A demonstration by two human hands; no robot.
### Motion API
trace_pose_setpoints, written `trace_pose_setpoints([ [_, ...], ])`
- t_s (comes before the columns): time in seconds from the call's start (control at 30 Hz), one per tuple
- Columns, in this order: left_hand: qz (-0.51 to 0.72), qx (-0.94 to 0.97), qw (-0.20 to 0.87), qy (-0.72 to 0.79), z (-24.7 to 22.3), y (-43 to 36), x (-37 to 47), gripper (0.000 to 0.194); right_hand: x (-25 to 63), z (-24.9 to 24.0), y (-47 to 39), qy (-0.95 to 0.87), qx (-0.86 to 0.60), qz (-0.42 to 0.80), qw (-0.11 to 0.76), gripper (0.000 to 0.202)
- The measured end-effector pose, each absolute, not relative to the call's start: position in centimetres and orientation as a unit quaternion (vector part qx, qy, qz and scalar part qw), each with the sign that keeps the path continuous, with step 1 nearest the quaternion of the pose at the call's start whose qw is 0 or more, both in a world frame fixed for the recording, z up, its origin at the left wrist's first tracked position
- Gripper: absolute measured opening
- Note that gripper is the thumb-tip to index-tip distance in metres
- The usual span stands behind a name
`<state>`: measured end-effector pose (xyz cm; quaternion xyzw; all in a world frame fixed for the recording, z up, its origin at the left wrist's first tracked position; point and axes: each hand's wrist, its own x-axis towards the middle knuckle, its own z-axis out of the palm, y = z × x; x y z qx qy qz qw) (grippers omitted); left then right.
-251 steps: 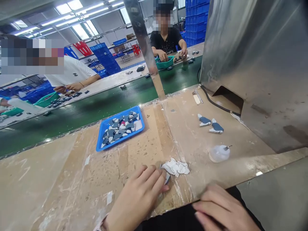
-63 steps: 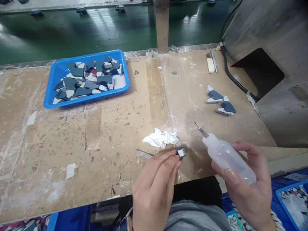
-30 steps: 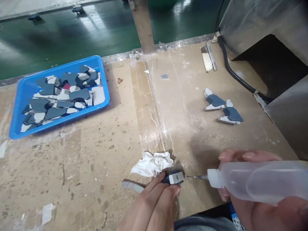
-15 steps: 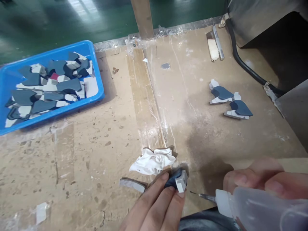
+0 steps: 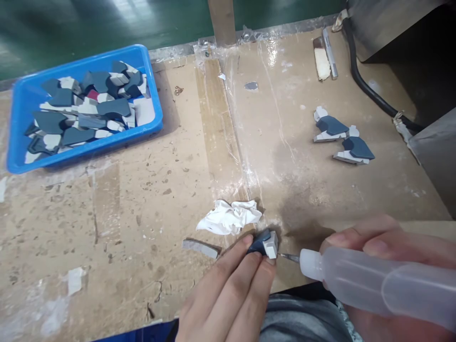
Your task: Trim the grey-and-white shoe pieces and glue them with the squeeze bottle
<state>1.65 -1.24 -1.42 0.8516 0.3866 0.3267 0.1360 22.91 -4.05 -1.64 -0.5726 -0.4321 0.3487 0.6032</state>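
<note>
My left hand [image 5: 233, 289] has its fingers pressed on a small dark blue and white piece [image 5: 270, 244] near the front edge of the table. My right hand [image 5: 381, 247] is wrapped round a translucent squeeze bottle [image 5: 374, 280]. The bottle's thin needle tip points left and reaches the white end of the piece; whether it touches is too small to tell. Just behind my left fingers lies a crumpled white cloth [image 5: 230, 217]. A narrow grey strip [image 5: 200, 248] rests to the left of the fingers.
A blue tray [image 5: 158, 124] at the back left holds several blue and white pieces. Two similar pieces [image 5: 331, 127] [image 5: 359, 148] lie at the right. Farther back are a pale block [image 5: 322, 64] and a metal bar [image 5: 330, 54], beside a black cable [image 5: 366, 90].
My right hand has brought the bottle left, its tip now at the piece. My left hand still holds the piece. The whole view has shifted slightly.
</note>
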Motion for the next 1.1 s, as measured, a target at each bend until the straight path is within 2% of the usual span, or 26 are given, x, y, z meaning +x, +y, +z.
trace_pose_setpoints([
  [0.07, 0.336, 0.846, 0.142, 0.389, -1.4, -1.4, 1.9, 0.028, 22.9, -1.9, -3.9, -0.460, -0.548, 0.345, 0.607, 0.005],
  [0.23, 0.364, 0.825, 0.150, 0.405, -1.5, -1.6, 2.4, 0.023, 20.7, -2.6, -3.8, -0.366, -0.559, 0.255, 0.699, 0.037],
  [0.3, 0.379, 0.825, 0.145, 0.393, -1.7, -1.5, 2.5, 0.021, 19.8, -2.7, -3.6, -0.320, -0.580, 0.234, 0.712, 0.040],
  [0.6, 0.432, 0.819, 0.092, 0.366, -2.9, -0.9, 2.9, 0.020, 19.8, -3.9, -3.8, -0.380, -0.545, 0.230, 0.711, 0.033],
  [0.77, 0.440, 0.800, 0.101, 0.395, -3.0, -1.2, 3.0, 0.027, 19.6, -3.8, -3.5, -0.392, -0.497, 0.259, 0.730, 0.026],
  [0.93, 0.402, 0.848, 0.083, 0.335, -2.7, -1.2, 2.2, 0.025, 19.7, -3.1, -2.8, -0.276, -0.484, 0.248, 0.793, 0.025],
  [1.1, 0.375, 0.874, 0.046, 0.305, -2.7, -1.6, 1.6, 0.017, 20.1, -2.7, -2.3, -0.234, -0.468, 0.288, 0.802, 0.016],
])
